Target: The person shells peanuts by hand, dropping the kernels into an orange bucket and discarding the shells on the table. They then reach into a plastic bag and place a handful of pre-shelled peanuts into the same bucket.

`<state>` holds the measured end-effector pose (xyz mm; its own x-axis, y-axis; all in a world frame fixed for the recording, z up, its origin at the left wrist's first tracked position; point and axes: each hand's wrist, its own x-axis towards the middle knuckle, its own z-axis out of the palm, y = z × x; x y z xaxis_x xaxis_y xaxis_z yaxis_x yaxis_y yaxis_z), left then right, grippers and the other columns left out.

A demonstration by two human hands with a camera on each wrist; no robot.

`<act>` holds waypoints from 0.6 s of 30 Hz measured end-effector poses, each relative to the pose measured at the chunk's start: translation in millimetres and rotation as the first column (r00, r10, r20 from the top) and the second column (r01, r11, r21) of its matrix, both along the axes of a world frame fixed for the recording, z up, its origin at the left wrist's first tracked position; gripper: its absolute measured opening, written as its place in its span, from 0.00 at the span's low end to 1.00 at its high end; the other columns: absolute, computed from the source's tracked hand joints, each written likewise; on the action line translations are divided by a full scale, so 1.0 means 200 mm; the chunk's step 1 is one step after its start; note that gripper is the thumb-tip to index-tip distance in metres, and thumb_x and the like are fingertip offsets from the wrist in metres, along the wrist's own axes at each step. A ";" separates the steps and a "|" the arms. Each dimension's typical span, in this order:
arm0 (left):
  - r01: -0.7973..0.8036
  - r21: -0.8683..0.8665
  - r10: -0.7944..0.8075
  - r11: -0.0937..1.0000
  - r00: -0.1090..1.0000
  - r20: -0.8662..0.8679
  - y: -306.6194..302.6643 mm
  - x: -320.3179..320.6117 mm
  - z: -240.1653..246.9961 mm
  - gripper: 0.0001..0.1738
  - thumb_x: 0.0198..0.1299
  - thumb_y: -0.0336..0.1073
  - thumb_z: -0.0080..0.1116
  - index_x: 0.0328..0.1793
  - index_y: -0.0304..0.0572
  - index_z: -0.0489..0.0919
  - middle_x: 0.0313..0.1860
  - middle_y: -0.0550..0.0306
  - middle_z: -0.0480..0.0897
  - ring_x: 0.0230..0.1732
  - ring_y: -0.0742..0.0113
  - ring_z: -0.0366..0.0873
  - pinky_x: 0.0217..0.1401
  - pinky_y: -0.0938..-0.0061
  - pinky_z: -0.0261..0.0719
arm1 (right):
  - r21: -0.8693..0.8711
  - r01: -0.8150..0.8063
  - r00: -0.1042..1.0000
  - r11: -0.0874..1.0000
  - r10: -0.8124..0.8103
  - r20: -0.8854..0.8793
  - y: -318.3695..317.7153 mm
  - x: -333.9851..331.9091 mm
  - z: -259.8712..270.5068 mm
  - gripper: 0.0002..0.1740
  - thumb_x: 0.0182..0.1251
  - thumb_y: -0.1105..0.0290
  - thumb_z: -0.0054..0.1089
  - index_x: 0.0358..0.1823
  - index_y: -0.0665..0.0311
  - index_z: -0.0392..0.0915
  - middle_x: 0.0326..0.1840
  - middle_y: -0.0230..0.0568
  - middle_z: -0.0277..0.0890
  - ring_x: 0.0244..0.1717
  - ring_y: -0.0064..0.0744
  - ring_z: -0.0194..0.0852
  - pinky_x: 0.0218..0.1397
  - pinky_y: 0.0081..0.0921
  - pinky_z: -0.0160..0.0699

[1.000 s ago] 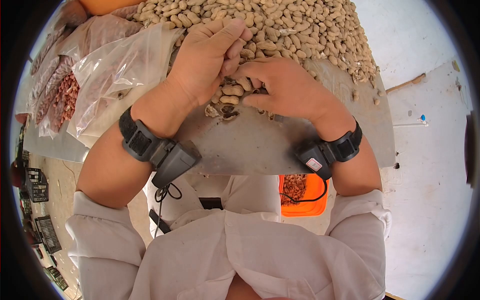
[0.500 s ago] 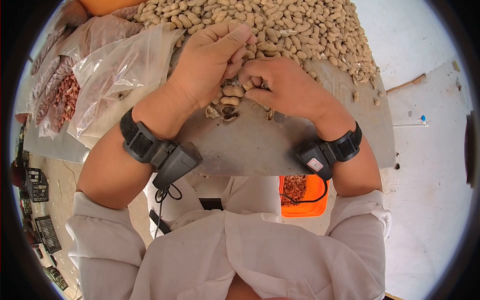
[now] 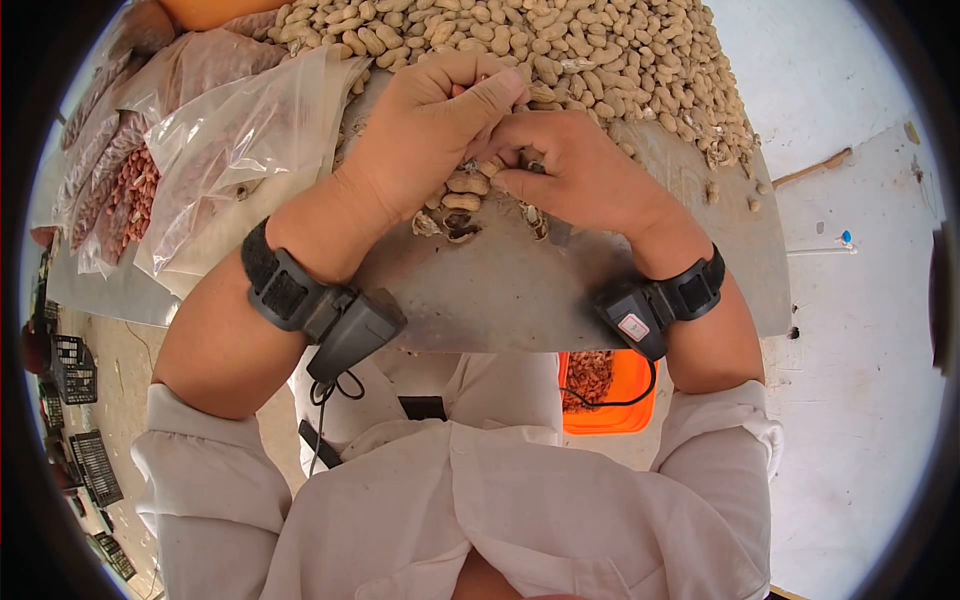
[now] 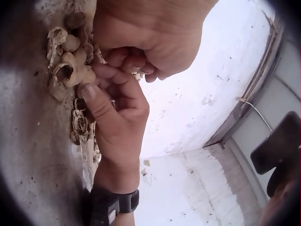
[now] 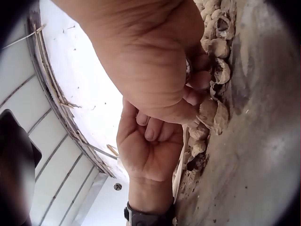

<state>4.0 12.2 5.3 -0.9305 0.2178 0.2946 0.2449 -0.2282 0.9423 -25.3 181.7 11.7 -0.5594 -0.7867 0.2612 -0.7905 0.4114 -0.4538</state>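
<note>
In the head view my left hand (image 3: 425,125) is curled at the near edge of the peanut heap (image 3: 600,60). A small pale peanut (image 4: 138,75) shows among its fingers in the left wrist view. My right hand (image 3: 585,175) meets it from the right, fingertips against the left fingers. Its fingers are curled, and a bit of peanut shell (image 5: 189,70) shows inside them; most of it is hidden. Just below the hands lie whole peanuts (image 3: 461,202) and broken empty shells (image 3: 425,224) on the grey tabletop (image 3: 460,290).
Clear plastic bags (image 3: 250,130) stand at the left, beside red peanut kernels (image 3: 133,195) in a bag. Below the table's front edge is an orange bin (image 3: 640,405) holding reddish-brown pieces. Black crates (image 3: 75,370) stand on the floor at far left.
My left hand has come slightly down and right, toward my body. The right fingers have shifted up from the loose peanuts to meet the left fingers.
</note>
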 end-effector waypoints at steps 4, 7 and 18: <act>-0.002 -0.003 0.002 1.000 1.000 -0.026 0.00 -0.01 -0.01 0.12 0.66 0.40 0.50 0.38 0.37 0.77 0.18 0.70 0.67 0.18 0.82 0.57 0.21 0.87 0.55 | -0.033 0.007 1.000 0.999 -0.007 0.010 0.00 0.00 0.00 0.10 0.51 0.72 0.58 0.36 0.65 0.77 0.26 0.44 0.74 0.29 0.42 0.73 0.34 0.32 0.71; -0.001 -0.052 -0.001 0.999 0.999 -0.037 0.00 0.00 -0.01 0.12 0.65 0.39 0.51 0.38 0.38 0.77 0.18 0.70 0.67 0.18 0.82 0.57 0.22 0.87 0.56 | -0.072 -0.018 1.000 0.997 0.017 -0.012 0.00 0.00 -0.01 0.10 0.51 0.70 0.57 0.35 0.64 0.77 0.29 0.47 0.76 0.32 0.47 0.74 0.37 0.35 0.73; -0.003 -0.081 0.004 0.997 1.000 0.011 0.00 0.01 0.00 0.11 0.65 0.39 0.52 0.38 0.38 0.77 0.19 0.71 0.67 0.19 0.84 0.57 0.22 0.87 0.55 | -0.065 0.002 1.000 0.998 0.000 0.030 0.00 0.00 0.00 0.11 0.51 0.70 0.57 0.37 0.64 0.78 0.31 0.49 0.76 0.34 0.49 0.74 0.40 0.36 0.73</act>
